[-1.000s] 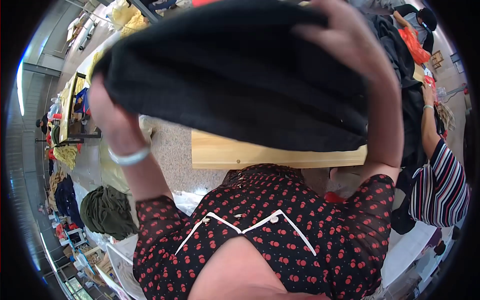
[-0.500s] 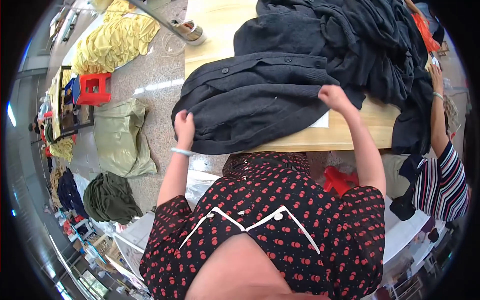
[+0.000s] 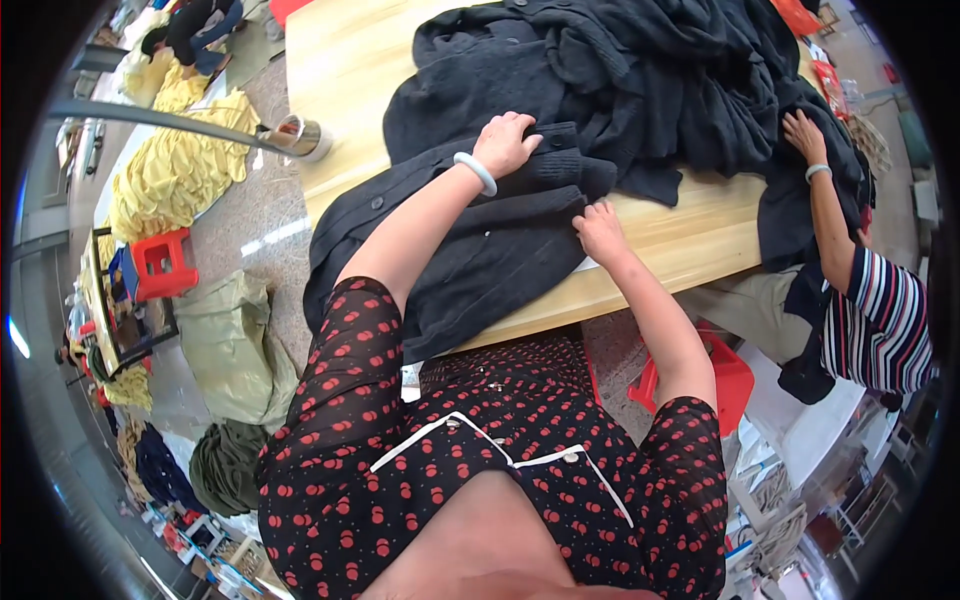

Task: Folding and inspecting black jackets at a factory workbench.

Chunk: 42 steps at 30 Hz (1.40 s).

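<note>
A dark grey knitted cardigan (image 3: 470, 255) with buttons lies across the near edge of the wooden table (image 3: 345, 70), partly hanging over the edge toward me. My left hand (image 3: 505, 146) reaches across it, fingers curled at the buttoned front near the ribbed end; its fingertips are partly hidden. With fingers closed, my right hand (image 3: 600, 232) pinches the cardigan's ribbed edge at the right. Behind both hands a large heap of similar dark knitwear (image 3: 690, 80) covers much of the tabletop.
A co-worker's hand (image 3: 803, 137) rests on the heap's right side. A round container of tools (image 3: 303, 138) stands at the table's left edge. Left on the floor are a red stool (image 3: 165, 265), yellow fabric (image 3: 185, 165) and an olive sack (image 3: 235, 345). Another red stool (image 3: 725, 380) is near my right side.
My left hand has left the cardigan's left end and crossed to its ribbed right part. My right hand is still at the ribbed edge, now lower. The view has turned and shifted.
</note>
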Each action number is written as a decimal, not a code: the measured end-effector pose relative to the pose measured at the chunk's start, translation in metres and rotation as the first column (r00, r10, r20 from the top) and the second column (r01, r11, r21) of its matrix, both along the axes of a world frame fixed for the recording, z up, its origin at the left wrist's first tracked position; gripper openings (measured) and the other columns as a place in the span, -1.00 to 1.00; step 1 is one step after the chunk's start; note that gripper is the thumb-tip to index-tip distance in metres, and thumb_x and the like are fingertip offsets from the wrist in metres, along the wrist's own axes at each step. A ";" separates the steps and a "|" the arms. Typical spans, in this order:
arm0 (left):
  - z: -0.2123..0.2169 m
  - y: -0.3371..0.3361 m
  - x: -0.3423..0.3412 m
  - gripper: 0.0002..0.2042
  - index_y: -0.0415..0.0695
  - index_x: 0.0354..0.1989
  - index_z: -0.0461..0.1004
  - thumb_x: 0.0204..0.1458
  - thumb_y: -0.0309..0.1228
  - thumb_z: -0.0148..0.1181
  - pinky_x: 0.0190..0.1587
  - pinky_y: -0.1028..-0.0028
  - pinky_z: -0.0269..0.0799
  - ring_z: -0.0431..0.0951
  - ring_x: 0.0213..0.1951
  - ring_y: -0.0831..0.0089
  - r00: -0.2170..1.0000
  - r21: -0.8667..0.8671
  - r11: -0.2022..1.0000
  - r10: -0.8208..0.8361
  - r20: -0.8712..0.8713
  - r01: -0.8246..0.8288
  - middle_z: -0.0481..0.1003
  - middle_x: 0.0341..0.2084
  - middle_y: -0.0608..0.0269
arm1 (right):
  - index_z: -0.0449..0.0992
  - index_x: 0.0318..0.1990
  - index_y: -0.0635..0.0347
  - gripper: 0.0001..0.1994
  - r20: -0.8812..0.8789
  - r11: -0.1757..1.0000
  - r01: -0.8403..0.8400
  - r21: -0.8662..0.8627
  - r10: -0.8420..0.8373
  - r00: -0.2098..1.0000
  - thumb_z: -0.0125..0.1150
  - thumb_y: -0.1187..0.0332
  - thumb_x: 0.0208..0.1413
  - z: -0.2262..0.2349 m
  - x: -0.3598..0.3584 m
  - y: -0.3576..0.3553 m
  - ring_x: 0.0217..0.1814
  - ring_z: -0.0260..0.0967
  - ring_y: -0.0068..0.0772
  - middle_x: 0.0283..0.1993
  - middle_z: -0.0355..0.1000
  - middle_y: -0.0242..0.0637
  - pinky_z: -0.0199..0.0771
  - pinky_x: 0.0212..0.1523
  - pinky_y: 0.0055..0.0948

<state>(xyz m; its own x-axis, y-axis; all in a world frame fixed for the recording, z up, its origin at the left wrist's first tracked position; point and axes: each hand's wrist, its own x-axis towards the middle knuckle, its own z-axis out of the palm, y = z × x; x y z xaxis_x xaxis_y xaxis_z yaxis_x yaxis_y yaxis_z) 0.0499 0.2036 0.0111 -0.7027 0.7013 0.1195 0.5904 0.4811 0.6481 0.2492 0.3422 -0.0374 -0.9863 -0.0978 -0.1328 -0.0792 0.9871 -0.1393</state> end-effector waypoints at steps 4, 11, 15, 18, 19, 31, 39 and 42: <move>0.003 0.023 -0.002 -0.59 -0.16 -0.23 0.44 -0.20 -0.13 0.17 -0.08 0.31 0.29 0.40 -0.17 0.14 0.994 -0.182 0.979 -0.100 -0.043 0.091 0.43 -0.27 0.01 | 0.39 -0.49 0.13 -0.92 0.032 0.987 0.118 -0.105 -0.115 0.993 -0.02 0.50 -0.19 0.010 0.017 0.000 -0.23 0.25 -0.22 -0.47 0.30 -0.21 0.19 -0.16 -0.31; 0.057 0.013 0.014 -0.73 -0.30 -0.43 0.40 -0.17 -0.30 0.18 -0.41 0.36 0.31 0.44 -0.48 0.20 0.983 0.219 0.972 -0.116 0.139 0.084 0.40 -0.56 -0.09 | 0.34 -0.41 0.11 -0.88 -0.277 0.949 -0.098 -0.300 0.012 0.961 0.09 0.45 -0.18 0.151 -0.008 -0.032 -0.55 0.31 -0.20 -0.58 0.25 -0.25 0.30 -0.54 -0.32; 0.117 -0.031 0.044 -0.74 -0.33 -0.50 0.32 -0.07 -0.32 0.11 -0.48 0.48 0.24 0.22 -0.52 0.63 0.870 0.423 0.901 -0.286 0.402 0.100 0.31 -0.67 0.12 | 0.33 -0.43 0.12 -0.90 -0.484 0.948 -0.228 -0.222 0.096 0.870 0.08 0.46 -0.18 0.234 -0.035 -0.063 -0.56 0.30 -0.30 -0.58 0.24 -0.31 0.30 -0.55 -0.40; 0.106 -0.054 0.064 -0.75 -0.27 -0.39 0.36 0.08 -0.31 -0.11 -0.25 0.55 0.25 0.32 -0.34 0.61 0.689 0.403 0.909 -0.221 0.690 -0.111 0.39 -0.45 0.29 | 0.32 -0.42 0.14 -0.90 -0.409 0.970 -0.193 -0.146 0.118 0.905 -0.02 0.50 -0.18 0.215 -0.044 -0.067 -0.45 0.31 -0.29 -0.54 0.27 -0.31 0.33 -0.47 -0.39; 0.097 -0.060 0.072 -0.77 -0.25 -0.35 0.35 0.11 -0.33 -0.15 -0.18 0.57 0.21 0.30 -0.29 0.59 0.568 0.461 0.866 -0.285 0.773 -0.194 0.36 -0.41 0.31 | 0.32 -0.42 0.15 -0.89 -0.409 0.974 -0.186 -0.125 0.121 0.905 -0.02 0.48 -0.19 0.208 -0.043 -0.070 -0.42 0.31 -0.31 -0.51 0.28 -0.31 0.33 -0.45 -0.40; 0.075 -0.093 0.085 -0.79 -0.27 -0.43 0.40 0.06 -0.36 -0.03 -0.45 0.63 0.21 0.26 -0.49 0.71 0.595 0.449 0.863 -0.241 0.767 -0.230 0.36 -0.60 0.42 | 0.33 -0.46 0.20 -0.86 -0.411 0.949 -0.138 -0.284 0.010 0.912 0.01 0.55 -0.29 0.196 -0.032 -0.108 -0.42 0.26 -0.16 -0.53 0.31 -0.21 0.22 -0.23 -0.32; 0.101 -0.076 0.085 -0.81 -0.24 -0.44 0.40 0.07 -0.38 -0.05 -0.46 0.67 0.18 0.23 -0.50 0.73 0.575 0.419 0.853 -0.182 0.797 -0.310 0.34 -0.59 0.46 | 0.29 -0.44 0.22 -0.92 -0.504 0.970 -0.182 -0.162 0.078 0.860 -0.06 0.54 -0.18 0.202 -0.041 -0.085 -0.39 0.27 -0.19 -0.52 0.28 -0.21 0.22 -0.23 -0.33; 0.112 -0.065 0.090 -0.81 -0.22 -0.47 0.39 0.08 -0.38 -0.07 -0.46 0.67 0.17 0.23 -0.51 0.74 0.494 0.399 0.840 -0.187 0.849 -0.368 0.32 -0.61 0.48 | 0.29 -0.41 0.23 -0.89 -0.472 0.961 -0.195 -0.198 0.081 0.878 -0.07 0.55 -0.17 0.200 -0.042 -0.069 -0.36 0.26 -0.17 -0.49 0.28 -0.19 0.22 -0.22 -0.32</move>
